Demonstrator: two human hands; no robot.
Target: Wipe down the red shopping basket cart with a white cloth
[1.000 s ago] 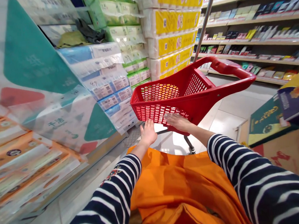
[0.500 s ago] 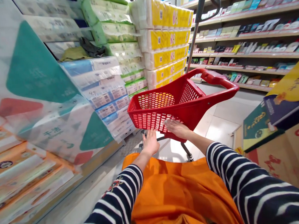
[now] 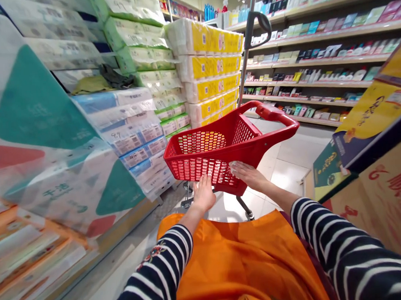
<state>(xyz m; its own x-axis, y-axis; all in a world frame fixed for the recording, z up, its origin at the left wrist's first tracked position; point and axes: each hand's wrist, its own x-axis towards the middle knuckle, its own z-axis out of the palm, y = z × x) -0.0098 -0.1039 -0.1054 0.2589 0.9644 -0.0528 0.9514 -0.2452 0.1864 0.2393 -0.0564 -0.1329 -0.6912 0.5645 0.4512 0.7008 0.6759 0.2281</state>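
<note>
the red shopping cart [image 3: 248, 154] stands at the centre of the frame. the step in hand looks like rubbing its near mesh side: the person's right hand [image 3: 249, 174] lies flat on it, fingers stretched, over a pale scrap [image 3: 233, 168], possibly tissue; whether the fingers grip it cannot be told. the left hand [image 3: 204, 195] is unclenched and holds nothing, fingertips by the basket's lower edge; contact there is unclear. the next move seems to call for light, even pressure across the holes, with the cart kept steady.

at left, the teal-and-white wrapping [image 3: 59, 144] reads "千洁". the blue-and-white packs [image 3: 126, 142], left of centre, bear a handwritten "9.9". red lettering on the brown carton [image 3: 384, 194], lower right, is too slanted to read, and no brand shows legibly on the cart.
</note>
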